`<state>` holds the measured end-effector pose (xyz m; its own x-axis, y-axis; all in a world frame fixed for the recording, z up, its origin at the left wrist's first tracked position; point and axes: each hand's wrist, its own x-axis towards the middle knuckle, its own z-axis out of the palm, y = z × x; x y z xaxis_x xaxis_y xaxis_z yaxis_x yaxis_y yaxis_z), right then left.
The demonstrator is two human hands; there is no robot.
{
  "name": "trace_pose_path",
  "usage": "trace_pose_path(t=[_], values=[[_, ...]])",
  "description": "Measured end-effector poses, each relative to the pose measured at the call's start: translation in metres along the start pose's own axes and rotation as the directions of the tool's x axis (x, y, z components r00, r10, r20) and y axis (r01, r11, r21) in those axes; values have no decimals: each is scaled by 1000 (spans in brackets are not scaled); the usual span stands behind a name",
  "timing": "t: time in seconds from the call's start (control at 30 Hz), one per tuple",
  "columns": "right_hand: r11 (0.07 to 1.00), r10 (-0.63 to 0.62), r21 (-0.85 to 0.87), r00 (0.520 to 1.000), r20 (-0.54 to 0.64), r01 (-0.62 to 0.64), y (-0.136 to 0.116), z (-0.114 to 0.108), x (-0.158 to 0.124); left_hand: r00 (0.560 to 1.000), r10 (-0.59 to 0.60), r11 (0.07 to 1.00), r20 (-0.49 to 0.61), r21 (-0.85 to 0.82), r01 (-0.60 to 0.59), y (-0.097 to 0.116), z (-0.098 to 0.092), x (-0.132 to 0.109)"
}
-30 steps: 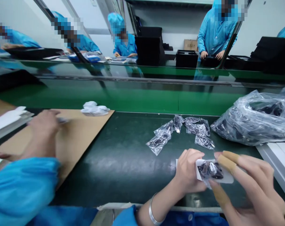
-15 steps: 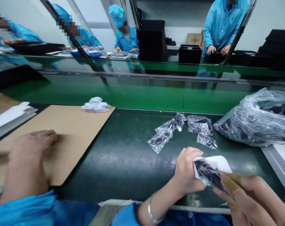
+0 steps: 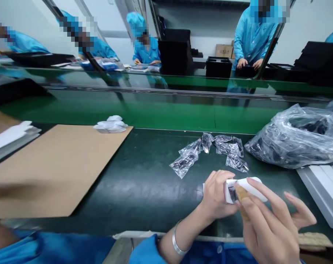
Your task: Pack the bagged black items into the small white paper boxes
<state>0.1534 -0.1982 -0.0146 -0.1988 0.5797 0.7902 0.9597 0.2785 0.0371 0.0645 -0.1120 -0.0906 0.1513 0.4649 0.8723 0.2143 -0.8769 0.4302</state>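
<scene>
A small white box (image 3: 241,183) is held above the table (image 3: 144,183), close to its near edge and toward the right, by the left hand (image 3: 218,194), whose fingers are curled around the box's side; a silver bangle (image 3: 175,240) is worn on that wrist. A dark piece in clear plastic (image 3: 232,193) is partly seen in the mouth of the box. The right hand (image 3: 271,216) is brought up to that mouth, its tan-covered fingertips (image 3: 242,194) set at the opening, another finger laid along the white flap and the outer fingers spread; whether the bagged piece is pinched by it cannot be told. Toward the table's far edge, small clear bags (image 3: 186,159) with dark contents are scattered in two loose clusters. By the far right corner, a large clear bag (image 3: 290,143) of dark pieces is set beside long white pieces (image 3: 320,190) along the right. On the left, a brown cardboard sheet (image 3: 59,161) is laid flat, with a white bundle (image 3: 111,125) placed at its far right corner. At the lower left, part of a co-worker's arm (image 3: 1,234) is seen.
</scene>
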Motion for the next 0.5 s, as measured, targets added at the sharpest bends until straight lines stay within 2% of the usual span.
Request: trace_pose_path(t=[0.1,0.2,0.27,0.33,0.4,0.43,0.47,0.5], values=[[998,57,29,997,43,-58,0,7,-2,1000,-4,1000,17,22,3,1,-1,1],[981,104,158,993,60,-113,2,14,-15,1000,-9,1000,18,-7,10,1,-2,0],[982,60,181,998,3,-59,4,16,-27,1000,-22,999,7,-49,22,-2,-2,-3],[987,88,148,986,-138,-67,7,14,-37,997,-74,993,-31,-99,71,-6,-3,-7],[944,292,221,932,-215,-245,11,11,-41,987,-135,980,-89,-161,119,-11,-3,-11],[879,428,307,888,-169,-365,13,11,-40,983,-149,974,-111,-188,127,-12,-3,-12],[784,539,400,841,-56,-476,16,10,-38,981,-149,972,-123,-203,122,-13,-4,-13],[670,599,479,794,103,-567,18,11,-35,983,-137,974,-123,-200,110,-13,-4,-13]])
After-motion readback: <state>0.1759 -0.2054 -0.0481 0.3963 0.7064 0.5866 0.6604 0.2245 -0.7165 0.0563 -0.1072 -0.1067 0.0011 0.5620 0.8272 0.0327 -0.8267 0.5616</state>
